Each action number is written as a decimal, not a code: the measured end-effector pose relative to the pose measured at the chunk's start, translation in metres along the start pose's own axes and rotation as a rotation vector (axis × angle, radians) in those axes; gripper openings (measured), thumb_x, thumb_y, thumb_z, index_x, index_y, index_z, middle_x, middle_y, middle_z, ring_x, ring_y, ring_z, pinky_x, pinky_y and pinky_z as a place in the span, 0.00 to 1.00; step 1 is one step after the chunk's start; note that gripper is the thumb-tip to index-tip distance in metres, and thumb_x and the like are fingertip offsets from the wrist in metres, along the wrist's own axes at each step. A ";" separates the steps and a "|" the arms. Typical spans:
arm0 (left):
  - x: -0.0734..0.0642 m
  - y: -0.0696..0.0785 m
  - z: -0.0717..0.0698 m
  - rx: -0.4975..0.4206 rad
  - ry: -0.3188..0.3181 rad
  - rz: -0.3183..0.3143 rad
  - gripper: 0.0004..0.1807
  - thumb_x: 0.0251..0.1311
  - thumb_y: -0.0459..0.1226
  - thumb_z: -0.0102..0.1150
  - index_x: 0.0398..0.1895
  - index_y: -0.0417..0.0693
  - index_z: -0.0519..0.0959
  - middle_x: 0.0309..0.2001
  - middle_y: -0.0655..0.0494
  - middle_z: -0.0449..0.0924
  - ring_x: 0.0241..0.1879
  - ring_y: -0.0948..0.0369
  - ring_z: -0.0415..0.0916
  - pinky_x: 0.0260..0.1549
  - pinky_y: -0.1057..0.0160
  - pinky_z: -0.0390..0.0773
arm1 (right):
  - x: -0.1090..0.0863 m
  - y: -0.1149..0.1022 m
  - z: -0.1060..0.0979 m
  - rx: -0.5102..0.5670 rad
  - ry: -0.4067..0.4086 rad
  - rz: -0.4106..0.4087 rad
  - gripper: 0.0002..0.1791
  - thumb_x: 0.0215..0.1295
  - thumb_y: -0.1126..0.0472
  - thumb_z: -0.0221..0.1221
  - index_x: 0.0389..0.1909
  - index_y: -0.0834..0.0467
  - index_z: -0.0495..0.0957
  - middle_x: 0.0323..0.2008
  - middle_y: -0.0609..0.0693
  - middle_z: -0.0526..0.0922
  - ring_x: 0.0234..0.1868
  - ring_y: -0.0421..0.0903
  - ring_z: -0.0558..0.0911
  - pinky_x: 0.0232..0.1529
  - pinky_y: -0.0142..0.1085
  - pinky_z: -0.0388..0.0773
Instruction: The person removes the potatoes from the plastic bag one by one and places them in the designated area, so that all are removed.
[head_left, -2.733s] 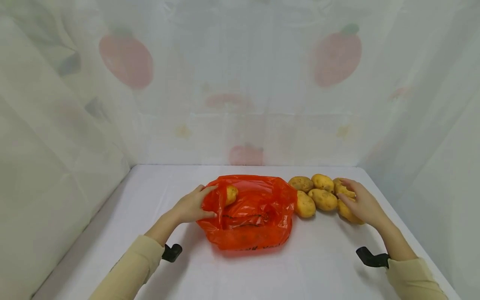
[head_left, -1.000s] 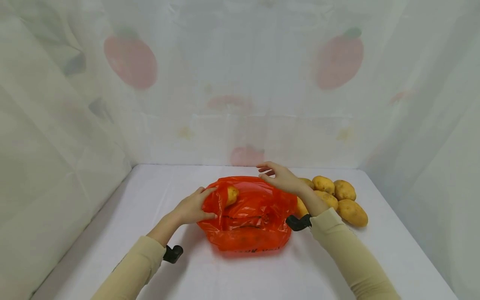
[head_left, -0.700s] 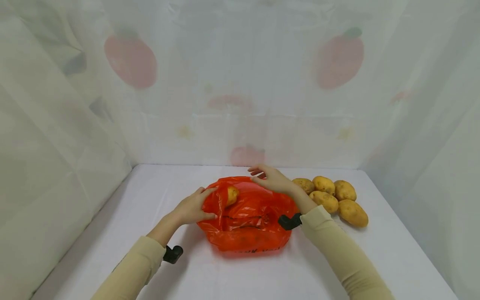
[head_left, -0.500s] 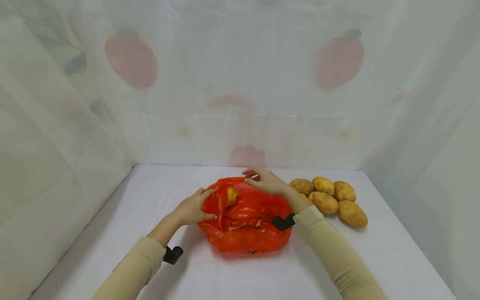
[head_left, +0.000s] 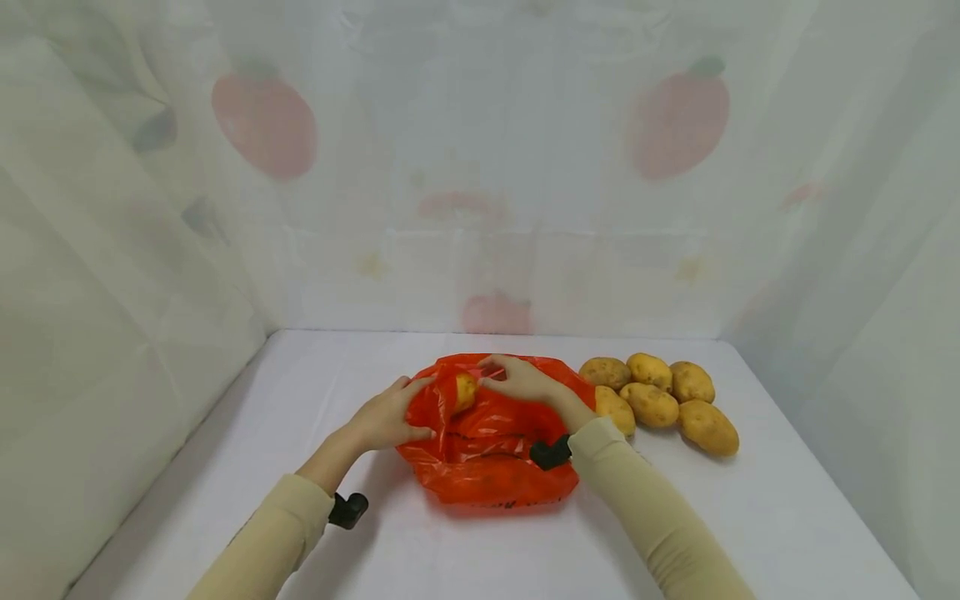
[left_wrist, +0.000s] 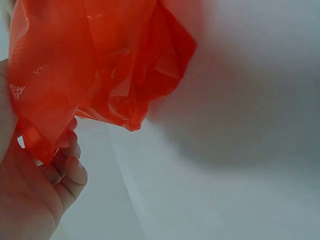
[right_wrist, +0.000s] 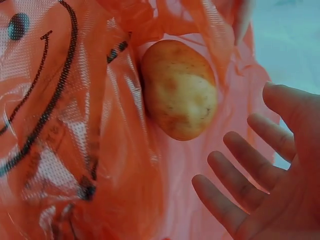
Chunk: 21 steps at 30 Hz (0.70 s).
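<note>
A red plastic bag [head_left: 495, 479] with black print lies on its side, its mouth spread open. Inside the mouth sits a yellow potato [head_left: 464, 392], which shows whole in the right wrist view [right_wrist: 180, 90]. My left hand [head_left: 386, 417] holds the bag's left edge; in the left wrist view its fingers curl round a fold of red film [left_wrist: 47, 100]. Over the bag, my right hand [head_left: 525, 382] has its fingertips close to the potato in the head view. The right wrist view shows those fingers [right_wrist: 240, 180] spread and apart from the potato, with nothing in the palm.
Several potatoes [head_left: 649, 405] lie grouped on the white table [head_left: 480, 554], right of the bag. A pale printed curtain [head_left: 480, 275] hangs along the back edge and down both sides. Black wrist cameras stick out near each cuff [head_left: 551, 452].
From the potatoes at the right, my right hand has swung left across the bag and come down toward the potato in its mouth. My left hand keeps its hold in the same place.
</note>
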<state>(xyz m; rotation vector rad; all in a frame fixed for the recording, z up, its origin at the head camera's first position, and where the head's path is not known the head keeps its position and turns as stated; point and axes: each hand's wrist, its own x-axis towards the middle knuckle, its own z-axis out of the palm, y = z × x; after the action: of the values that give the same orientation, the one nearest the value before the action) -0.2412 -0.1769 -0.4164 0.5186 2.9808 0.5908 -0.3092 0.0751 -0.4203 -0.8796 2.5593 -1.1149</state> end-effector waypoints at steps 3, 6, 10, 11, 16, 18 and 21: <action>0.000 0.000 0.000 0.001 0.001 -0.003 0.47 0.44 0.50 0.69 0.69 0.57 0.58 0.61 0.42 0.62 0.51 0.46 0.72 0.47 0.43 0.74 | 0.001 0.002 0.004 0.010 -0.008 0.035 0.24 0.66 0.54 0.53 0.60 0.59 0.67 0.57 0.53 0.73 0.58 0.49 0.72 0.59 0.45 0.68; 0.000 0.000 0.001 -0.003 0.005 -0.006 0.47 0.44 0.50 0.69 0.69 0.58 0.58 0.62 0.41 0.61 0.53 0.45 0.71 0.48 0.42 0.73 | 0.002 0.003 0.007 0.019 -0.019 0.058 0.24 0.66 0.54 0.53 0.60 0.59 0.66 0.58 0.55 0.72 0.58 0.51 0.71 0.60 0.47 0.67; 0.000 -0.001 0.002 -0.007 0.014 -0.001 0.47 0.44 0.50 0.70 0.69 0.57 0.58 0.60 0.41 0.62 0.50 0.46 0.72 0.47 0.43 0.73 | 0.004 0.007 0.013 0.032 -0.030 0.078 0.26 0.66 0.53 0.53 0.62 0.59 0.65 0.59 0.54 0.70 0.59 0.52 0.70 0.60 0.48 0.66; 0.000 -0.002 0.002 -0.005 0.019 0.006 0.47 0.43 0.50 0.70 0.68 0.57 0.59 0.59 0.42 0.63 0.49 0.47 0.73 0.47 0.44 0.74 | 0.003 0.008 0.014 0.041 -0.028 0.086 0.26 0.66 0.53 0.53 0.62 0.59 0.65 0.60 0.54 0.70 0.60 0.52 0.69 0.60 0.47 0.66; 0.001 -0.002 0.002 0.003 0.043 0.037 0.46 0.42 0.50 0.70 0.68 0.56 0.60 0.55 0.44 0.66 0.45 0.50 0.74 0.44 0.46 0.75 | 0.008 0.014 0.021 0.066 0.012 0.110 0.28 0.65 0.52 0.54 0.63 0.58 0.64 0.60 0.54 0.70 0.61 0.52 0.68 0.61 0.47 0.65; 0.001 -0.002 0.002 0.003 0.041 0.037 0.46 0.42 0.50 0.70 0.68 0.56 0.60 0.55 0.44 0.66 0.45 0.50 0.74 0.44 0.46 0.75 | 0.010 0.016 0.024 0.081 0.027 0.110 0.29 0.65 0.52 0.54 0.64 0.59 0.63 0.60 0.55 0.69 0.61 0.53 0.68 0.61 0.47 0.65; 0.002 -0.002 0.002 0.001 0.040 0.040 0.47 0.42 0.50 0.70 0.68 0.56 0.60 0.55 0.44 0.66 0.46 0.49 0.74 0.45 0.46 0.75 | 0.013 0.017 0.029 0.116 0.051 0.106 0.30 0.64 0.53 0.55 0.64 0.61 0.62 0.61 0.57 0.68 0.62 0.54 0.67 0.62 0.48 0.64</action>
<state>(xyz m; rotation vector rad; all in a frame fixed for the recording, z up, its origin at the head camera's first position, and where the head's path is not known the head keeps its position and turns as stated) -0.2432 -0.1776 -0.4189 0.5749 3.0149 0.6104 -0.3151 0.0597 -0.4523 -0.6880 2.5187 -1.2547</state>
